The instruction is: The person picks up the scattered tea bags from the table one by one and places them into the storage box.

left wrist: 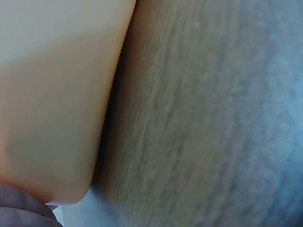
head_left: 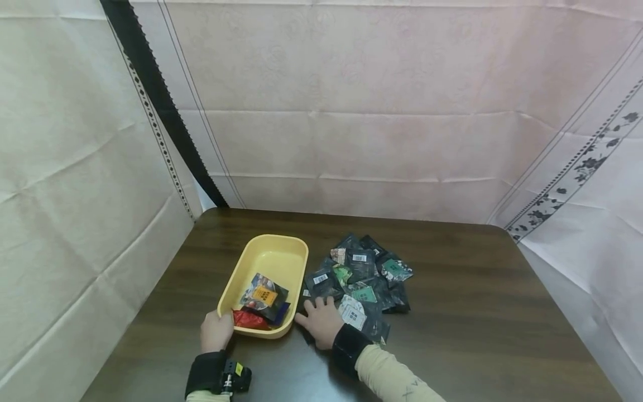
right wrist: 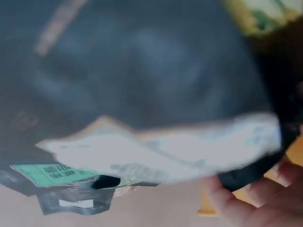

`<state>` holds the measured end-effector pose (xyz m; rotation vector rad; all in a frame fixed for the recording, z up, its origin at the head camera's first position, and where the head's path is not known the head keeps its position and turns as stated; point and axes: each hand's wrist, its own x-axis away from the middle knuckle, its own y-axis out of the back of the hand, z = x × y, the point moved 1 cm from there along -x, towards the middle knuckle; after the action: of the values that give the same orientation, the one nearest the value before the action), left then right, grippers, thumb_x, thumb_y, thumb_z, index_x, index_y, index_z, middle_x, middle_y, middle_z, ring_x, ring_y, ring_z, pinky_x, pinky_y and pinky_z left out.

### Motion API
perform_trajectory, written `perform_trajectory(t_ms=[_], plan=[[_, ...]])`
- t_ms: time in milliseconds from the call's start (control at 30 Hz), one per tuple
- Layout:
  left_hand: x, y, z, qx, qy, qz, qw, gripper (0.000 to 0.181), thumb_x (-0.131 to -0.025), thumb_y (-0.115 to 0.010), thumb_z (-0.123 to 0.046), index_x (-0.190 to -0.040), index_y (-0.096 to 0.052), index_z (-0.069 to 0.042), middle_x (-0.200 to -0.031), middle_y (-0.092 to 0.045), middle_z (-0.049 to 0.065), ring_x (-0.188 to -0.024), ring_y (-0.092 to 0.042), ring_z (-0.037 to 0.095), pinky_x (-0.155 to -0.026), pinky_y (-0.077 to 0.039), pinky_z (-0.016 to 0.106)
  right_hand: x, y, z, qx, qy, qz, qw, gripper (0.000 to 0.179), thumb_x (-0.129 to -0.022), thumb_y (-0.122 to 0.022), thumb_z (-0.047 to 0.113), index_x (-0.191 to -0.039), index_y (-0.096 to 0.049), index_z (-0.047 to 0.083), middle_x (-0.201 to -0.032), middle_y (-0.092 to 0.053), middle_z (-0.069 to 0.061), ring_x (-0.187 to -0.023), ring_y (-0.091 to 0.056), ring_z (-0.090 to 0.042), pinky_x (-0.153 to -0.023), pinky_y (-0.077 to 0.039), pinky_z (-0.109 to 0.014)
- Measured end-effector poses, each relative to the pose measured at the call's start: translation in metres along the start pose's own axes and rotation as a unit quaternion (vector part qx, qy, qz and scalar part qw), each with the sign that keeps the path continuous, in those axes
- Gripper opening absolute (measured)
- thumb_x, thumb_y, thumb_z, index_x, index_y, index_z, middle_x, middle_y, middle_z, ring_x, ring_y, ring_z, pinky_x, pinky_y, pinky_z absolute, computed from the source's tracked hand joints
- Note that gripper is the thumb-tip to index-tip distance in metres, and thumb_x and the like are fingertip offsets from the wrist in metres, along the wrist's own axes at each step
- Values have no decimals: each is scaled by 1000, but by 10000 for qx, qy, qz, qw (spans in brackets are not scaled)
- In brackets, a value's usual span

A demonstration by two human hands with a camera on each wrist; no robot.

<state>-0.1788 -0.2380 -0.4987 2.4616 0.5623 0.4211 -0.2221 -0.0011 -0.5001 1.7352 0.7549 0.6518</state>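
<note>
A brown wooden table (head_left: 462,290) with rounded far corners carried everything, and pale creased cloth (head_left: 351,84) hung beyond the tub (head_left: 273,257) and to both sides of it; a black strip (head_left: 166,106) slanted down the cloth to the tub's far left, a floral border (head_left: 590,164) to its far right. The tub, yellow and oblong, stood upright on the table with its long axis running away from the person, the far end slightly right of the near one. In its near half lay a red packet (head_left: 249,320) and, slanting beside it, an orange-labelled packet (head_left: 263,295). The left hand (head_left: 217,332) gripped the tub's near left corner, fingers curled at the rim. Just right of the tub, the right hand (head_left: 322,322) lay with fingers spread, loosely bent, over the edge of the dark packets (head_left: 361,262), which overlapped at mixed angles; a firm hold could not be made out.
</note>
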Motion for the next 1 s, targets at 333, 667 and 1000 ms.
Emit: perform_trajectory(t_ms=[333,667,1000], plan=[[-1,2,-1,22,15,-1,10000,37,-85,-35,-12,-100,-56,15,-87,-57,26,-72,-48,31,-61,-36,37,0,-8,-9,-845,-337,-813,9925,38,-75,-67,15,-107,-53,30,-95,-53,0,-78,-57,-20,-68,-42,-42],[-4,5,-1,14,86,5,10000,39,-86,-34,-12,-106,-53,15,-98,-56,31,-78,-50,34,-68,-39,45,-8,35,-30,-2220,-1106,-2175,9440,45,-67,-66,0,-103,-51,23,-88,-49,3,-75,-54,-17,-61,-38,-34],[-2,-3,2,109,122,155,9997,41,-86,-34,-12,-111,-52,15,-108,-54,33,-84,-52,36,-76,-41,50,-48,71,5,-1848,-1052,-1597,9640,44,-74,-68,19,-113,-48,25,-91,-51,1,-77,-53,-16,-64,-40,-35]])
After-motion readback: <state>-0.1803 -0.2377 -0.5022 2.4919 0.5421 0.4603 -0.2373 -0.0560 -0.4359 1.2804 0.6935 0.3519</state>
